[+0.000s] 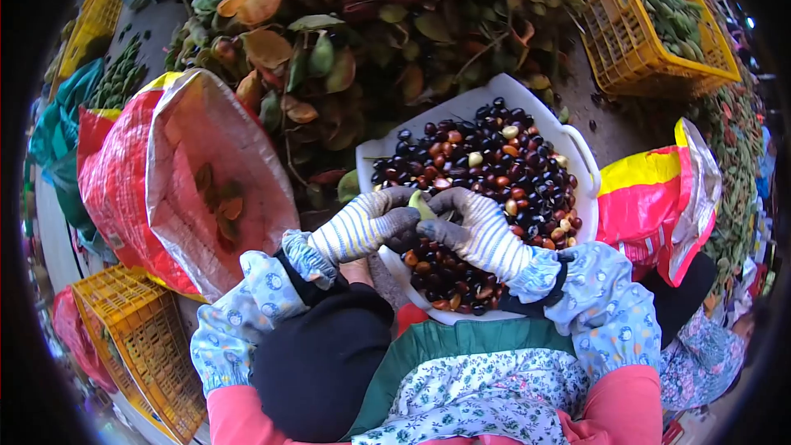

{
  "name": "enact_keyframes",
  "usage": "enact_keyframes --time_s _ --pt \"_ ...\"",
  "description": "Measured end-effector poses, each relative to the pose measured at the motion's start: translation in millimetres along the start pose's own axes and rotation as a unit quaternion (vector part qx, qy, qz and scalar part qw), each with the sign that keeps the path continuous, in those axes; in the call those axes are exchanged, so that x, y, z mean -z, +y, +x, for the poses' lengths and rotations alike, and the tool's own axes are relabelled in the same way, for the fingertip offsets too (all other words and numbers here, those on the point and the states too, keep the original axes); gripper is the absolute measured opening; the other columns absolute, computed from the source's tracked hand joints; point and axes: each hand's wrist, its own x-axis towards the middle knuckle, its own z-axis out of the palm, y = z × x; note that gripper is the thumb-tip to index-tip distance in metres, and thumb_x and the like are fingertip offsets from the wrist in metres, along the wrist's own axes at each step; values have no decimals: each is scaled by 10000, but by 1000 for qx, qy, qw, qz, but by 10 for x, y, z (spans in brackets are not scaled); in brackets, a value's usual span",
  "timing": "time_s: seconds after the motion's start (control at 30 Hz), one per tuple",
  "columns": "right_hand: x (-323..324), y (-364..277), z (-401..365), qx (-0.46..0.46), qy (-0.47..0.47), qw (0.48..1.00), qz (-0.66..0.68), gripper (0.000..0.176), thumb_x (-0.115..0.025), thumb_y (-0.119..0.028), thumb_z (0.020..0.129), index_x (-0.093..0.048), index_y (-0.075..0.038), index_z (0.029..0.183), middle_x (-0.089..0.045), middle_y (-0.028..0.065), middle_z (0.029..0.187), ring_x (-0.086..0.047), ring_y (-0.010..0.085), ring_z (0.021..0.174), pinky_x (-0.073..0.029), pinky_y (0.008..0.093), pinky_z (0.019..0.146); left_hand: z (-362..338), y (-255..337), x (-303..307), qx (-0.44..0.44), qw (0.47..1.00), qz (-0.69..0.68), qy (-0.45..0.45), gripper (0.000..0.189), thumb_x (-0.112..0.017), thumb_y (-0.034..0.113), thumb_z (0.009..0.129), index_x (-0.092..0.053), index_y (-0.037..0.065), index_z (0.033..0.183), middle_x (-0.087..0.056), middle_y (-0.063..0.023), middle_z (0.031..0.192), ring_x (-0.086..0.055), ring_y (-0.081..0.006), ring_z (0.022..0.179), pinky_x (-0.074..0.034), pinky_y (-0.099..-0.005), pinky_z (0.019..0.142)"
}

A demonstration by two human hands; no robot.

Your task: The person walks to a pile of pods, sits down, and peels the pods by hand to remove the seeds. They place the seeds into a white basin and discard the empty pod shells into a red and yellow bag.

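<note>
Head view: green pod [423, 205] between the gloved hands [409, 222].

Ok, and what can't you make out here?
Head view:
Underside of the small pale green pod: covered by the fingers of the striped-gloved left hand and right hand.
Floor of the white plastic tub: buried under glossy dark seeds.
Far end of the upper-right yellow plastic crate: cut off by the top edge.
</note>
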Motion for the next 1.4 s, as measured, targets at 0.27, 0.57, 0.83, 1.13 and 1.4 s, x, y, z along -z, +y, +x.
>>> enact_keyframes --time_s 0.27,0.57,0.83,1.13,1.4 --pt "-32 266 -110 -30 7 999 24 252 -580 -150 875 -511 16 1051 -592 56 907 -532 91 770 -465 257 705 245 -42 -107 94 995 29 10 406 -540 266 898 -507 29 1225 -606 -12 940 -554 -76 810 -461 -218 715" --pt "89 168 -92 72 36 978 -193 431 -489 -381 886 -489 -11 1108 -616 191 898 -624 333 806 -491 373 702 255 -76 -269 10 994 -110 -3 366 -533 233 906 -505 40 1216 -603 5 970 -556 -87 838 -463 -243 756" --pt "92 447 24 78 127 966 -212 327 -432 -297 927 -530 -9 1046 -624 188 850 -626 315 744 -502 378 649 304 -108 -304 14 995 -97 9 434 -550 263 891 -471 50 1262 -595 -1 911 -548 -72 766 -457 -202 682" --pt "230 275 -13 -65 24 984 164 330 -510 -291 925 -513 -1 1081 -564 21 933 -503 78 835 -438 231 765 295 -46 -258 -148 981 110 -62 501 -554 145 894 -363 26 1341 -529 -51 1213 -471 -109 1108 -353 -258 949" --pt "91 327 -87 -169 -51 885 431 341 -579 -166 800 -477 -72 1111 -560 57 956 -581 157 822 -526 321 707 230 17 -234 -200 869 452 -31 525 -598 179 839 -401 93 1318 -553 -133 868 -573 -298 821 -446 -366 712"
